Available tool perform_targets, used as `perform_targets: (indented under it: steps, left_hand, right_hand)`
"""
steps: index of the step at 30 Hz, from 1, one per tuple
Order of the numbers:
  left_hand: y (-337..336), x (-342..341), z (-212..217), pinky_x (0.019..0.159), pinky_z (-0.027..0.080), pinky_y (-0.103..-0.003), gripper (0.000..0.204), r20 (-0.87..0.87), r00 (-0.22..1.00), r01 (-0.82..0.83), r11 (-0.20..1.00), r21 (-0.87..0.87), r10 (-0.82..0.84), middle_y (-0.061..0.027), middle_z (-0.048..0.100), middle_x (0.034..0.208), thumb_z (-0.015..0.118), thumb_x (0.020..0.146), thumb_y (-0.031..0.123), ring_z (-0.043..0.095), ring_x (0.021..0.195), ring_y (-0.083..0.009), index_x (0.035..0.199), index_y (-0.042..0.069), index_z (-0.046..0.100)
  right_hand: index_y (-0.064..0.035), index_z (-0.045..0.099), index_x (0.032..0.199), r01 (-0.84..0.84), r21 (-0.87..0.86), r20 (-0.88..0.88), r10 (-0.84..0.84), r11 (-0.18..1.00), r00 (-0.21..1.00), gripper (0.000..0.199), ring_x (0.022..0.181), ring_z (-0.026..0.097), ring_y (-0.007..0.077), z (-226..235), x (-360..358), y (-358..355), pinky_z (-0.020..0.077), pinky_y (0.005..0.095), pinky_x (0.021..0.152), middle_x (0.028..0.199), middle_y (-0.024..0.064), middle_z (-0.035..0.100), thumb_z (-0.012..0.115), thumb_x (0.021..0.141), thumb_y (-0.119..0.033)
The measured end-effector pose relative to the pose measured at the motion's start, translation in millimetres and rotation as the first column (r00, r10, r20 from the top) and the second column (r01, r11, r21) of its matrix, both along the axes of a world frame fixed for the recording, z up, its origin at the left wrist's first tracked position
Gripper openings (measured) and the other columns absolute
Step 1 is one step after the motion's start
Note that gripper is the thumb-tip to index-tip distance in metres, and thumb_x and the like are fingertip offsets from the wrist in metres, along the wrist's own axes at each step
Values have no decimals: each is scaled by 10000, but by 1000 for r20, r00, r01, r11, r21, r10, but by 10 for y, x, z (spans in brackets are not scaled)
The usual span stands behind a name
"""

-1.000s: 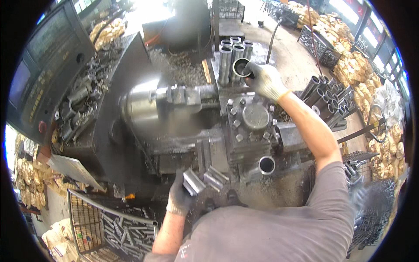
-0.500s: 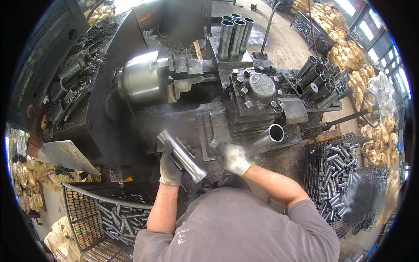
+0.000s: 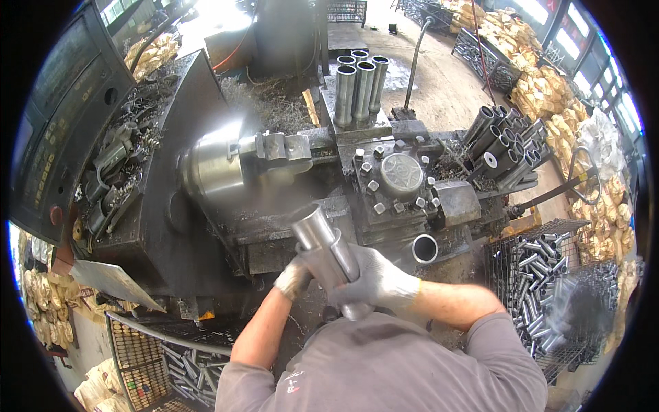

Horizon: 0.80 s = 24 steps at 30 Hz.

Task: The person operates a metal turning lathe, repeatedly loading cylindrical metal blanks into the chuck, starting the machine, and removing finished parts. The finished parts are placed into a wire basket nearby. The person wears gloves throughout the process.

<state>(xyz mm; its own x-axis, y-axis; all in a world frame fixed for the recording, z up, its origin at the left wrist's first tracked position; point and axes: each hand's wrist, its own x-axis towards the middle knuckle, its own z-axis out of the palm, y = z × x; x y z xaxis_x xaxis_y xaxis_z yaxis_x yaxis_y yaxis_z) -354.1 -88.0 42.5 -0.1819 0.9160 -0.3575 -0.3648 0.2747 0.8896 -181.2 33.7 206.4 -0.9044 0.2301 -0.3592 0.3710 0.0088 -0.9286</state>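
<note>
Both gloved hands closed around one steel tube (image 3: 328, 253), held tilted over the near edge of the lathe bed: left hand (image 3: 295, 277) gripping the lower left side, right hand (image 3: 374, 281) wrapped round the lower end, open mouth of the tube pointing up and far-left toward the chuck (image 3: 218, 167). Seemingly a loading or unloading step, tube between chuck and tool post (image 3: 400, 177), clear of both. Chuck blurred, possibly turning, though hard to judge from this view. Calls next for lining the tube up with the chuck axis while keeping gloves away from the chuck jaws.

Further tubes standing upright at the far side (image 3: 360, 86), a slanted stack at the right (image 3: 501, 147), one lying beside the carriage (image 3: 424, 248). Wire basket of short cut tubes at near right (image 3: 542, 288), another at near left (image 3: 168, 364). Yellowish sacks piled at far right (image 3: 549, 89) and near left (image 3: 41, 309). Dark control panel at far left (image 3: 55, 117), with a red button low down. A pale grey sheet leaning at left (image 3: 110, 283).
</note>
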Motion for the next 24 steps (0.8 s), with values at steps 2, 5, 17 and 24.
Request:
perform_targets:
  steps: [2,5,17,24]
  left_hand:
    - [-100,-322,-1154,1220,428,-433,599,-809,536,-71,968,240,240,-95,429,1642,489,1151,377,459,1463,-246,1644,68,344]
    - [219,-463,-434,1134,483,-386,592,-619,589,-447,848,285,519,-132,548,1482,605,1100,281,546,1345,-224,1576,-16,420]
    - [-1420,381,-556,740,635,-462,327,-192,367,-894,288,-343,910,-128,737,1068,701,1012,291,723,871,-273,1247,67,660]
    - [-2581,501,-1479,679,558,-397,312,-158,138,-913,64,-404,978,-88,693,1005,676,1020,319,688,834,-253,1246,111,619]
  right_hand:
    - [3,556,1405,-102,190,-187,138,976,973,754,879,755,311,613,-112,156,631,416,813,1072,185,745,841,740,-212]
    - [-23,565,1422,15,676,-327,282,737,902,707,918,775,359,968,-386,788,642,435,795,1082,230,748,793,760,-124]
    - [-1,677,1264,-549,765,428,370,338,824,696,938,768,376,-242,-2077,2391,603,461,808,1031,237,783,881,675,-310]
    - [23,761,1045,-649,747,591,303,143,747,559,870,789,325,-178,-2181,2106,627,436,783,928,194,795,878,671,-375]
